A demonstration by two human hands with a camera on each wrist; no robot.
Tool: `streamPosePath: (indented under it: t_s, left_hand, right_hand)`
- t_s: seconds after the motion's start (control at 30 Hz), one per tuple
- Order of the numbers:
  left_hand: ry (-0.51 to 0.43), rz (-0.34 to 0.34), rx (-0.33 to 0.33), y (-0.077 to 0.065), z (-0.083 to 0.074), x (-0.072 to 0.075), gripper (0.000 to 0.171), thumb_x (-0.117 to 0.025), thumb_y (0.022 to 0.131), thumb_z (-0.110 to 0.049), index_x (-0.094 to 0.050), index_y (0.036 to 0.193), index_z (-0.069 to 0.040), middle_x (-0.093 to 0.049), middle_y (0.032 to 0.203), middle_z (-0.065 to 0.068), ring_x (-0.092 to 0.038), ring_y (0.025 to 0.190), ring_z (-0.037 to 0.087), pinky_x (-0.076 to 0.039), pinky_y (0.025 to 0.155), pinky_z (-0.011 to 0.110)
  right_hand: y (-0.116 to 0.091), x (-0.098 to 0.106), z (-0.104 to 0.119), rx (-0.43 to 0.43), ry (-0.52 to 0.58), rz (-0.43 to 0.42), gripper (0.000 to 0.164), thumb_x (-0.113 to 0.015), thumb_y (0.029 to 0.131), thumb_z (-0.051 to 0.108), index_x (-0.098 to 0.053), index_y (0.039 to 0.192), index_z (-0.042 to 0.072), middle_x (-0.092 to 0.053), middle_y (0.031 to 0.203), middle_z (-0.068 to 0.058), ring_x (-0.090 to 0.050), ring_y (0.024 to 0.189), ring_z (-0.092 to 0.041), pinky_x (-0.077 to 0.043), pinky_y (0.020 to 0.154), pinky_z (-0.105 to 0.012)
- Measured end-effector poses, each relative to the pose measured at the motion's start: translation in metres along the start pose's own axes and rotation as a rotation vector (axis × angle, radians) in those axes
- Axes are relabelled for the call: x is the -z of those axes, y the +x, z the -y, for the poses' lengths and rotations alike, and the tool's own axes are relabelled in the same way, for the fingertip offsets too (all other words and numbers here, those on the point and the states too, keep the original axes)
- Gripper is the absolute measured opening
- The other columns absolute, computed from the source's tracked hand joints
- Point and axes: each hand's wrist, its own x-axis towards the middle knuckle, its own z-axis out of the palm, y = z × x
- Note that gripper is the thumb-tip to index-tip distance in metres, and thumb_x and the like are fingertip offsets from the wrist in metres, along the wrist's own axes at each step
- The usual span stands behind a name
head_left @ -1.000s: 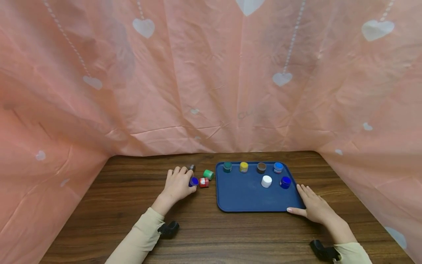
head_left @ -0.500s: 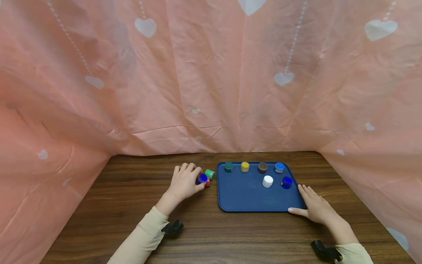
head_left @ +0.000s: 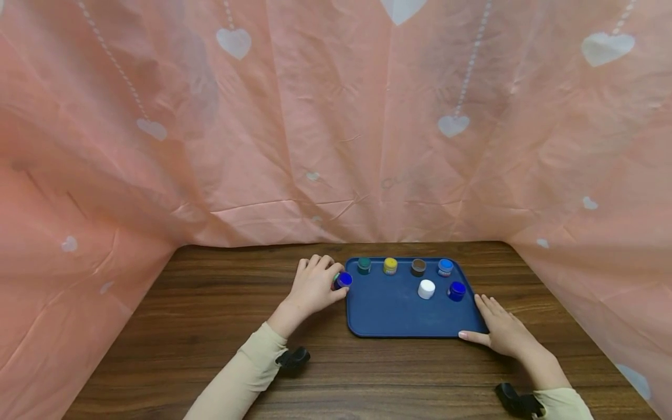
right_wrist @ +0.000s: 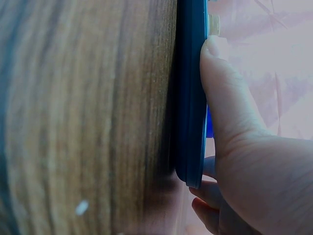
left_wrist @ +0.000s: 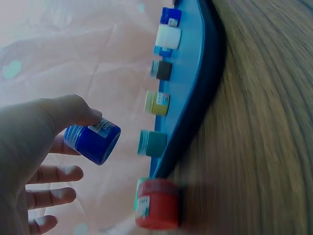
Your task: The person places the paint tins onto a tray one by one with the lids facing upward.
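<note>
My left hand (head_left: pixel 314 287) pinches a dark blue paint jar (left_wrist: pixel 100 143) between thumb and index finger, the other fingers spread. In the head view this jar overlaps the left rim of the blue tray (head_left: pixel 391 318); the left wrist view has it tilted in the air. A red paint jar (left_wrist: pixel 157 204) stands on the table by the tray, a green jar (left_wrist: pixel 139 188) mostly hidden behind it. My right hand (head_left: pixel 501 328) rests at the tray's near right corner, thumb along the front rim, fingers straight at the side.
Along the tray's far side stand dark green (head_left: pixel 364 266), yellow (head_left: pixel 390 266), brown (head_left: pixel 418 268) and lighter blue (head_left: pixel 445 267) paint jars. A white jar (head_left: pixel 426 289) and another dark blue jar (head_left: pixel 457 291) stand nearer. A pink curtain (head_left: pixel 325 146) hangs behind the wooden table (head_left: pixel 236 291).
My left hand has lifted the dark blue jar from beside the red and green jars and carried it right to the tray's left rim. The right hand stays in place.
</note>
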Motion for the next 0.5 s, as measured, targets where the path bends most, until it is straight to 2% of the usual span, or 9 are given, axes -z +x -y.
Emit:
streamPosePath:
  t_s: [0.5]
  left_hand:
    - [-0.036, 0.058, 0.013, 0.029, -0.03, -0.012, 0.042, -0.068, 0.084, -0.057, -0.066, 0.114, -0.029, -0.059, 0.109, -0.004, -0.051, 0.105, 0.019, -0.036, 0.084, 0.038]
  right_hand:
    - [-0.001, 0.001, 0.001, -0.003, -0.004, -0.001, 0.105, -0.065, 0.082, 0.061, -0.028, 0.145, -0.015, -0.028, 0.146, -0.043, -0.026, 0.134, -0.06, -0.027, 0.101, -0.073]
